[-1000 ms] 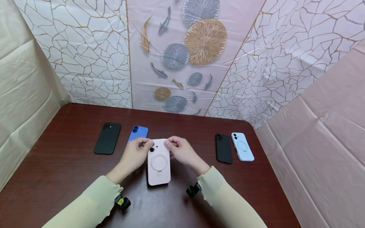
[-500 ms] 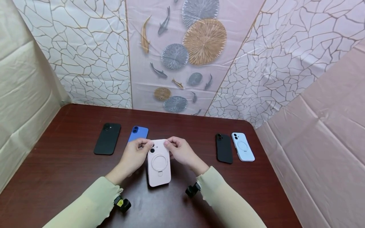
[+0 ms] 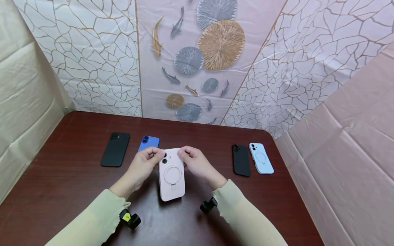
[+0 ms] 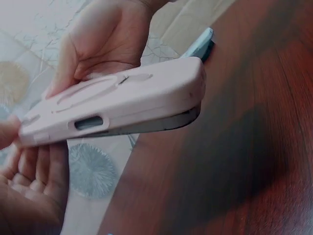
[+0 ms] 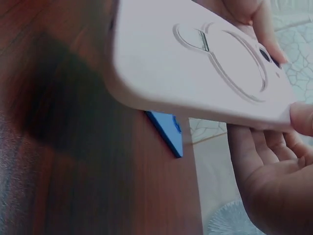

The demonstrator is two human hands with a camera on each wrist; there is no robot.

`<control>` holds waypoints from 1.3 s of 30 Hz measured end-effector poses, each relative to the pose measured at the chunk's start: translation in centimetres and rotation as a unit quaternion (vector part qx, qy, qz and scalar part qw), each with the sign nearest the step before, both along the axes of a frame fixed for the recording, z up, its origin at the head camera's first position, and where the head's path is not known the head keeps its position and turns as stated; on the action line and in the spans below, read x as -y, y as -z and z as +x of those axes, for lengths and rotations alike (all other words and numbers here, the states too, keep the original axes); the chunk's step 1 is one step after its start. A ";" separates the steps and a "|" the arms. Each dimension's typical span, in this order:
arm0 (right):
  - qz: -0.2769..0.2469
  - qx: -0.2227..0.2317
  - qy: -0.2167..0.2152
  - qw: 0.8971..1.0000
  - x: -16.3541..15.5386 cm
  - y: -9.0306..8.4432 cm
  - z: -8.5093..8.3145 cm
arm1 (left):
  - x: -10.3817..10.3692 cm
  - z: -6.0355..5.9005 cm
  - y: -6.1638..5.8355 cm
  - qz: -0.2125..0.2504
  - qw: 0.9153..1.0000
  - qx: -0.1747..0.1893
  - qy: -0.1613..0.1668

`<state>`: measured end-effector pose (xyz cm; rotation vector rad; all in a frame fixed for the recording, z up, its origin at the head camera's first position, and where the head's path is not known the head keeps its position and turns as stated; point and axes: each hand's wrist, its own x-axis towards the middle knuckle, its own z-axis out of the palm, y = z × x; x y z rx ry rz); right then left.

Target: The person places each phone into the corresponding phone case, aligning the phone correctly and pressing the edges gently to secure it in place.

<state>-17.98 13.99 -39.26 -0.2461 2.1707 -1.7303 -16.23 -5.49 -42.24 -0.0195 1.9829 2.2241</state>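
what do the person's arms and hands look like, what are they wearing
Both arms wear long pale green sleeves with slightly ruffled cuffs. A small black camera is strapped under each wrist; the left one has a yellow sticker. The left hand and right hand are bare: no gloves.

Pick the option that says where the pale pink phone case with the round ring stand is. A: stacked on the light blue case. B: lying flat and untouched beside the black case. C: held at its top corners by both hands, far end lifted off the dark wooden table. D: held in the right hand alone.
C: the left hand and right hand pinch the top corners of the pale pink phone case, and the wrist views show it tilted above the dark wooden table.
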 end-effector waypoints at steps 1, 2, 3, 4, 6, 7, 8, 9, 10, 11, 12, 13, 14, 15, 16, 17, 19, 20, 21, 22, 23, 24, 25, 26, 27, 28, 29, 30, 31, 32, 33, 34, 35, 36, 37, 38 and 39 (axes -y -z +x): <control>0.000 0.002 0.006 1.000 0.1 0.0 0.0 | -0.1 0.0 -0.1 -0.004 1.000 0.001 0.001; 0.001 0.000 0.014 1.000 0.1 0.1 -0.1 | -0.1 0.1 -0.1 -0.009 1.000 0.002 0.003; -0.001 0.000 0.022 1.000 0.1 0.6 -0.3 | -0.2 0.1 -0.1 -0.015 1.000 0.004 0.006; -0.002 -0.002 0.031 1.000 0.0 1.1 -0.6 | -0.2 0.1 -0.1 -0.020 1.000 0.006 0.010; -0.007 -0.004 0.046 0.999 -0.2 1.5 -0.8 | -0.2 0.1 -0.2 -0.026 0.999 0.008 0.021; -0.010 -0.007 0.053 0.999 -0.2 1.5 -0.9 | -0.1 0.1 -0.1 -0.031 0.999 0.008 0.026; -0.012 -0.010 0.059 0.998 -0.2 1.4 -0.9 | 0.0 0.1 -0.1 -0.035 0.999 0.008 0.032; -0.014 -0.014 0.065 0.998 -0.1 1.3 -0.9 | 0.1 0.1 0.0 -0.041 0.998 0.007 0.038; -0.018 -0.015 0.070 0.997 -0.2 1.2 -1.0 | 0.1 0.2 0.0 -0.047 0.998 0.006 0.047; -0.021 -0.017 0.075 0.997 -0.2 1.1 -0.9 | 0.2 0.2 0.1 -0.051 0.997 0.005 0.055; -0.025 -0.019 0.078 0.996 -0.2 1.0 -0.9 | 0.2 0.2 0.1 -0.055 0.997 0.004 0.063; -0.026 -0.020 0.082 0.996 -0.2 1.0 -0.9 | 0.2 0.3 0.2 -0.057 0.996 0.003 0.069; -0.027 -0.021 0.086 0.996 -0.2 0.9 -0.9 | 0.1 0.3 0.2 -0.059 0.995 0.002 0.074; -0.028 -0.021 0.087 0.996 -0.2 0.9 -0.9 | 0.1 0.4 0.2 -0.060 0.995 0.000 0.078; -0.029 -0.021 0.088 0.995 -0.2 0.9 -0.8 | 0.1 0.4 0.2 -0.061 0.995 -0.001 0.081; -0.029 -0.021 0.089 0.995 -0.2 0.9 -0.8 | 0.1 0.5 0.2 -0.060 0.995 -0.002 0.081; -0.029 -0.019 0.089 0.995 -0.2 1.0 -0.8 | 0.1 0.5 0.2 -0.066 0.995 -0.006 0.080; -0.031 -0.017 0.088 0.995 -0.2 1.0 -0.8 | 0.1 0.6 0.2 -0.070 0.994 -0.007 0.079; -0.033 -0.015 0.086 0.996 -0.2 1.1 -0.7 | 0.1 0.6 0.2 -0.073 0.994 -0.008 0.078; -0.038 -0.010 0.084 0.996 -0.2 1.1 -0.7 | 0.1 0.6 0.2 -0.075 0.994 -0.009 0.077; -0.043 -0.004 0.082 0.996 -0.2 1.2 -0.7 | 0.1 0.7 0.2 -0.078 0.994 -0.010 0.075; -0.048 0.002 0.080 0.996 -0.3 1.2 -0.7 | 0.0 0.7 0.2 -0.080 0.994 -0.011 0.073; -0.052 0.009 0.078 0.996 -0.3 1.3 -0.7 | 0.0 0.7 0.2 -0.081 0.994 -0.012 0.072; -0.055 0.016 0.076 0.995 -0.4 1.3 -0.7 | 0.0 0.7 0.2 -0.081 0.994 -0.013 0.071; -0.057 0.023 0.075 0.995 -0.4 1.3 -0.8 | -0.1 0.7 0.2 -0.080 0.994 -0.015 0.069; -0.059 0.031 0.074 0.995 -0.5 1.3 -0.8 | -0.1 0.7 0.2 -0.079 0.994 -0.016 0.068; -0.059 0.037 0.073 0.995 -0.5 1.3 -0.8 | -0.1 0.7 0.3 -0.078 0.995 -0.018 0.066; -0.060 0.043 0.071 0.995 -0.6 1.2 -0.8 | -0.2 0.7 0.3 -0.076 0.995 -0.020 0.066; -0.062 0.050 0.070 0.994 -0.6 1.2 -0.8 | -0.2 0.7 0.3 -0.075 0.995 -0.022 0.065; -0.067 0.057 0.068 0.994 -0.6 1.1 -0.8 | -0.2 0.7 0.3 -0.075 0.995 -0.024 0.065; -0.072 0.064 0.066 0.993 -0.6 1.1 -0.9 | -0.2 0.7 0.4 -0.075 0.995 -0.024 0.063; -0.076 0.070 0.065 0.993 -0.6 1.1 -0.9 | -0.2 0.7 0.4 -0.077 0.995 -0.023 0.062; -0.082 0.074 0.063 0.992 -0.6 1.1 -0.9 | -0.2 0.7 0.4 -0.077 0.995 -0.022 0.061; -0.087 0.078 0.061 0.991 -0.6 1.2 -0.8 | -0.1 0.7 0.4 -0.076 0.995 -0.018 0.059; -0.091 0.081 0.058 0.991 -0.6 1.2 -0.8 | -0.1 0.7 0.4 -0.074 0.996 -0.011 0.056; -0.094 0.083 0.055 0.991 -0.7 1.2 -0.8 | -0.1 0.7 0.4 -0.071 0.996 -0.005 0.053; -0.095 0.084 0.049 0.991 -0.7 1.3 -0.8 | 0.0 0.7 0.4 -0.066 0.997 0.002 0.050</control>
